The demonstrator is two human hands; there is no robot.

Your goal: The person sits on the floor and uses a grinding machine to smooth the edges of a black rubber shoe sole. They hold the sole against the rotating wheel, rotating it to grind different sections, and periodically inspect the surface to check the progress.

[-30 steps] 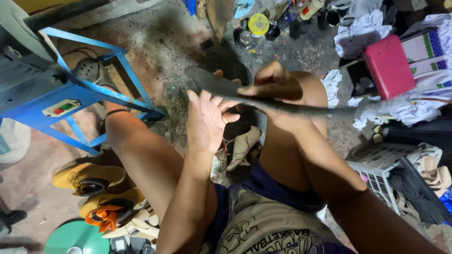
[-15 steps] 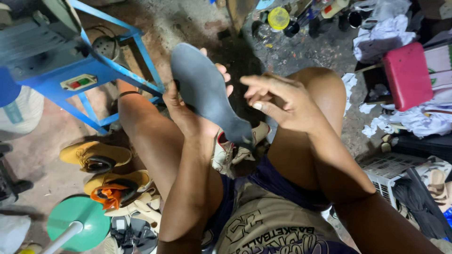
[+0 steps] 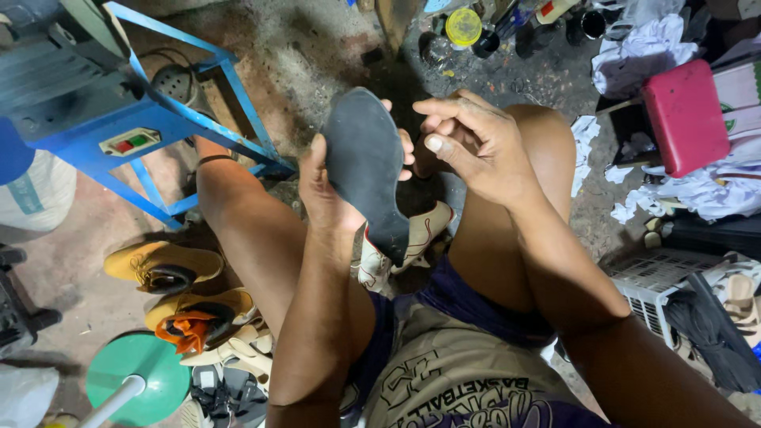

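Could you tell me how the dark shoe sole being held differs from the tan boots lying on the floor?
The dark sole is a flat grey sheet, while the tan boots are whole, bulky footwear. The sole is held up in the left hand, with the right hand beside its edge; the boots lie untouched on the floor near the blue frame. Both are foot-shaped shoemaking pieces.

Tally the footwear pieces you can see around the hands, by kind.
Dark shoe sole, held in the left hand: 1
Tan shoes on the floor: 2
White shoe between the knees: 1
Total: 4
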